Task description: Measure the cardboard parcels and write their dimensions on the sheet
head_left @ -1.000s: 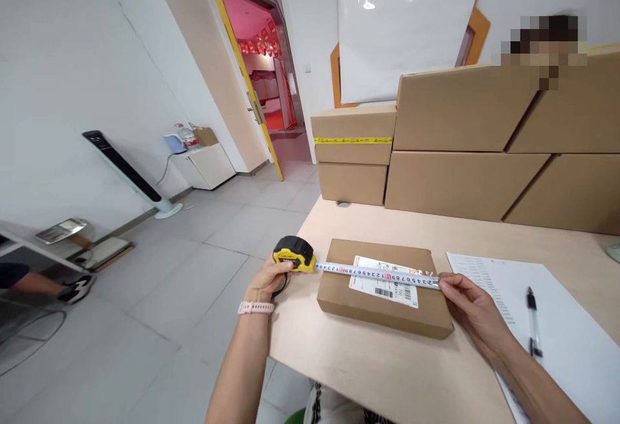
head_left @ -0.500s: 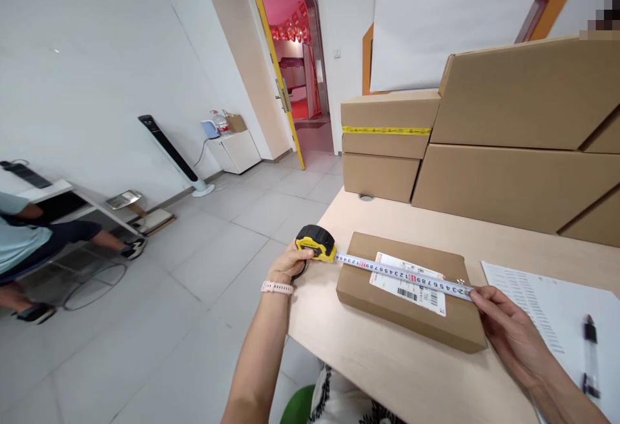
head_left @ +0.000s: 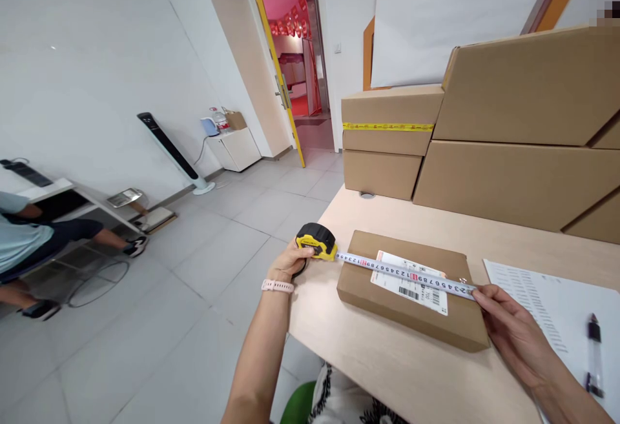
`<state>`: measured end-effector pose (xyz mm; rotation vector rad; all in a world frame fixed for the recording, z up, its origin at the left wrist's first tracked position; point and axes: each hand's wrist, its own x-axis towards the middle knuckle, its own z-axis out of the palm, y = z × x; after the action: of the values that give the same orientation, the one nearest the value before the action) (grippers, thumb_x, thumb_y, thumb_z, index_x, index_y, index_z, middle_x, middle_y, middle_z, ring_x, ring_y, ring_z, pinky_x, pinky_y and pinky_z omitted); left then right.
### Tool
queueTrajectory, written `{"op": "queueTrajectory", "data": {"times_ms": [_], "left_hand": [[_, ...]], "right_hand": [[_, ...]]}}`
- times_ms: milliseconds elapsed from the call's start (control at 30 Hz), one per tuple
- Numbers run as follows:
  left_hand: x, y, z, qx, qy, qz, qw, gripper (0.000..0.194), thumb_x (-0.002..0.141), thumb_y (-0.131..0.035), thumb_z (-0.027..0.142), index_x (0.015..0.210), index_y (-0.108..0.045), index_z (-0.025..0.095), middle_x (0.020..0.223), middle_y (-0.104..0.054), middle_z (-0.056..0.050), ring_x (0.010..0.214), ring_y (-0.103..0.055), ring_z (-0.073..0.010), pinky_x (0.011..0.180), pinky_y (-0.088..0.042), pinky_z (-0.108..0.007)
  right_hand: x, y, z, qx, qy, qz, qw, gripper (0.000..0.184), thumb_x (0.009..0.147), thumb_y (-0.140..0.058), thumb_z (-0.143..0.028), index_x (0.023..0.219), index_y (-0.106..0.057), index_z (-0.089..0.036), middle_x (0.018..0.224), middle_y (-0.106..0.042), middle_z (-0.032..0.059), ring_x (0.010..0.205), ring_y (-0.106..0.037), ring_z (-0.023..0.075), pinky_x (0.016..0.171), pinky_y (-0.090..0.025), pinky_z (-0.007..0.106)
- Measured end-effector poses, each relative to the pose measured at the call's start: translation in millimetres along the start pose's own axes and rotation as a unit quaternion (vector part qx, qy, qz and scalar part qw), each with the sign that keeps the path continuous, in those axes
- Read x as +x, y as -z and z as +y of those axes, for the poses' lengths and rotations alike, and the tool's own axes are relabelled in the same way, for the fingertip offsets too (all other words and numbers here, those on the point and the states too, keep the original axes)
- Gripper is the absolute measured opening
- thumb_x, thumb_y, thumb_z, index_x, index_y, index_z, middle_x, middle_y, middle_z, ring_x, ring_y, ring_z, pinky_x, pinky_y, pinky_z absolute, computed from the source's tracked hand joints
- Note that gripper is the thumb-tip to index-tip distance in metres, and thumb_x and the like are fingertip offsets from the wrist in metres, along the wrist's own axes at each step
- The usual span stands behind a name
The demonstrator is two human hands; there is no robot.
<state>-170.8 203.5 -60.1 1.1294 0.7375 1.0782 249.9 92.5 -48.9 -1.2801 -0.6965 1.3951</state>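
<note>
L hand (head_left: 289, 262) clasped rnd tape msr (head_left: 316, 241), R hand (head_left: 514, 328) pinching blade end (head_left: 464, 289).

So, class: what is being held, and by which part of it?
A tape measure: the left hand grips its case; the right hand pinches the end of its blade.

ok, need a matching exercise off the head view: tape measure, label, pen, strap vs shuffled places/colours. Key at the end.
Things
1. Tape measure
2. Label
3. Pen
4. Strap

Places and colours
A. Lying on the paper
B. Pale pink
C. Black and yellow case, in the left hand
D. On top of the box, crossed by the blade

Pairs
1-C
2-D
3-A
4-B
</note>
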Motion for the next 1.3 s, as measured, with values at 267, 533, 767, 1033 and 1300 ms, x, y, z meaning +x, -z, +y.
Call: {"op": "queueTrajectory", "data": {"times_ms": [267,533,767,1033,1300], "left_hand": [[0.3,0.9,-1.3,-0.01,0.008,0.01,1.0,0.027,0.09,-0.057,0.033,0.11,-0.058,0.015,0.106,-0.062,-0.006,0.088,-0.062,-0.0172,0.075,-0.054,-0.037],[1.3,-2.0,0.3,-0.025,0.009,0.02,0.999,0.03,0.089,-0.057,0.033,0.114,-0.057,0.015,0.112,-0.061,-0.008,0.094,-0.061,-0.0191,0.079,-0.054,-0.039],[1.4,-5.3,2.9,-0.038,0.012,0.033,0.999,0.032,0.09,-0.057,0.033,0.116,-0.056,0.016,0.114,-0.06,-0.008,0.094,-0.061,-0.0191,0.078,-0.054,-0.039],[1.4,-7.4,4.4,-0.032,0.01,0.045,0.998,0.03,0.089,-0.057,0.033,0.114,-0.057,0.015,0.112,-0.061,-0.008,0.094,-0.061,-0.0191,0.079,-0.054,-0.039],[-12.6,-38.8,27.3,-0.006,-0.047,0.039,0.998,0.026,0.082,-0.067,0.033,0.099,-0.061,0.014,0.083,-0.064,-0.001,0.064,-0.059,-0.0108,0.056,-0.051,-0.024]], "right_hand": [[-2.2,-4.6,-4.8,-0.022,0.011,-0.001,1.0,0.032,0.065,-0.076,-0.045,0.063,-0.052,-0.024,0.074,-0.063,0.0002,0.069,-0.056,0.0188,0.058,-0.049,0.028],[-2.1,-4.0,-4.6,-0.015,0.009,-0.001,1.0,0.032,0.066,-0.076,-0.044,0.064,-0.052,-0.023,0.071,-0.06,-0.0007,0.068,-0.055,0.0176,0.057,-0.049,0.026],[-2.9,-4.4,-4.8,-0.002,0.009,-0.019,1.0,0.031,0.069,-0.075,-0.043,0.065,-0.051,-0.023,0.075,-0.062,-0.0004,0.071,-0.056,0.0184,0.059,-0.049,0.026],[-1.5,-4.2,-4.1,0.032,0.001,-0.026,0.999,0.029,0.069,-0.077,-0.039,0.066,-0.053,-0.023,0.074,-0.061,-0.0015,0.07,-0.055,0.0157,0.059,-0.048,0.023],[-2.4,2.7,-8.4,-0.088,0.11,0.071,0.987,0.034,0.062,-0.08,-0.044,0.086,-0.065,-0.025,0.087,-0.064,-0.0001,0.079,-0.058,0.0171,0.069,-0.051,0.026]]}}
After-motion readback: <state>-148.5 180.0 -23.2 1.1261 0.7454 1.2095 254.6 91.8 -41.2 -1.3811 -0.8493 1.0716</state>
